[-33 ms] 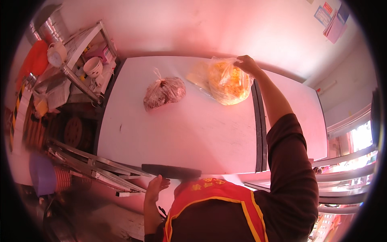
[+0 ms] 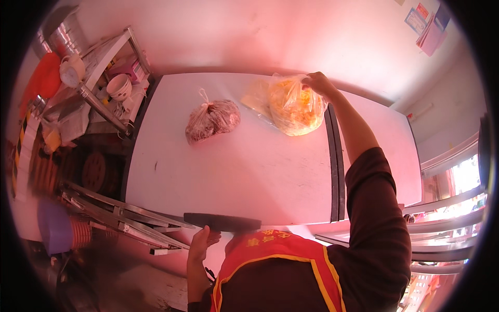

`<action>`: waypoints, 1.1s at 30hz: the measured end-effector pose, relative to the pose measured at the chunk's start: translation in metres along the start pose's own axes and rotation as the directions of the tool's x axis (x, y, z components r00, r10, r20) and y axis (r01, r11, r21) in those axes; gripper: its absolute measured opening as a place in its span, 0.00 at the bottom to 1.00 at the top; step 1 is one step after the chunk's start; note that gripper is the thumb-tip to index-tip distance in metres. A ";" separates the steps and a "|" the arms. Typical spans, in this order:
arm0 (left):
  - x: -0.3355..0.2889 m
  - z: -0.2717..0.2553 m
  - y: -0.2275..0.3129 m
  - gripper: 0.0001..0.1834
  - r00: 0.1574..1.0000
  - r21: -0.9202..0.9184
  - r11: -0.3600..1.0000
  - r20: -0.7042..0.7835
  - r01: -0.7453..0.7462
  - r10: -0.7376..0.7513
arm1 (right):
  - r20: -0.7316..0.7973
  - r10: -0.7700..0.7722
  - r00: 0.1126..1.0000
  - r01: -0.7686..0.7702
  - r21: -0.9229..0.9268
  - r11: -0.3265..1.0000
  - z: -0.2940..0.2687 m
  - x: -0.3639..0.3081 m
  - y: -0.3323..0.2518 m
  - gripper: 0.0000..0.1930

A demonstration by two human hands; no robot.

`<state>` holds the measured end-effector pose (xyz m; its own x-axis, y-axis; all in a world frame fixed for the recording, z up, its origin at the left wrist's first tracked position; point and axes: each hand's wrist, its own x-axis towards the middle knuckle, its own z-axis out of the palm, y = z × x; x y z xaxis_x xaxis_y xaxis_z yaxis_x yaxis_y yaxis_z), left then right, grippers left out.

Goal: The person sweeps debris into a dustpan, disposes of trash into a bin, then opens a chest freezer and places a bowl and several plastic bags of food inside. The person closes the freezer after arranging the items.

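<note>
At the far right of a white chest-like top (image 2: 234,171), a clear plastic bag of yellow-orange food pieces (image 2: 297,112) rests on the surface. My right hand (image 2: 318,86) reaches over to it, fingers closed on the bag's upper edge. To its left lies a second clear bag (image 2: 214,120), knotted at the top and filled with dark reddish-brown contents; neither hand touches it. Down by the near edge, my left hand (image 2: 200,244) is held low with its fingers loosely stretched out, holding nothing visible. Just above it is a dark grey strip-like piece (image 2: 222,222) along that edge.
On the left stands a metal rack (image 2: 106,109) with a white tub (image 2: 120,87) and other items. A folded metal frame (image 2: 125,216) leans near my left forearm, with a purple container (image 2: 54,226) beyond it. A second white top (image 2: 382,151) adjoins on the right.
</note>
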<state>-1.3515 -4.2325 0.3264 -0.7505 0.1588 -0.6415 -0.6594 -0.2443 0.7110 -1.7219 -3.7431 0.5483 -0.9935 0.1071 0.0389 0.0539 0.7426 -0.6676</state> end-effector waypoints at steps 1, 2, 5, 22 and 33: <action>-0.001 -0.003 0.000 0.29 1.000 -0.060 0.998 -0.007 0.016 -0.017 | 0.100 0.068 0.993 -0.094 0.277 0.956 0.009 0.002 -0.001 0.16; -0.001 -0.005 -0.001 0.29 0.999 -0.120 0.992 -0.010 0.032 -0.033 | 0.024 0.079 0.997 -0.082 0.402 0.912 0.015 -0.005 0.001 0.11; 0.015 -0.001 -0.002 0.28 0.997 -0.234 0.970 0.070 0.058 -0.043 | -0.285 0.360 0.888 -0.110 0.629 0.769 0.006 0.012 0.065 0.08; 0.037 0.006 -0.020 0.26 0.983 -0.343 0.937 -0.183 -0.064 0.000 | -0.388 0.320 0.865 -0.146 0.415 0.898 -0.255 -0.230 0.228 0.10; 0.036 0.011 -0.019 0.27 0.972 -0.286 0.954 -0.235 -0.087 0.018 | -0.598 0.409 0.690 -0.295 0.284 0.912 -0.293 -0.274 0.354 0.11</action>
<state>-1.3663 -4.2120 0.2930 -0.7310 -0.0746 -0.6783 -0.5517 -0.5204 0.6518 -1.4008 -3.3155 0.5190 -0.6032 0.7725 0.1985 0.3137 0.4586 -0.8315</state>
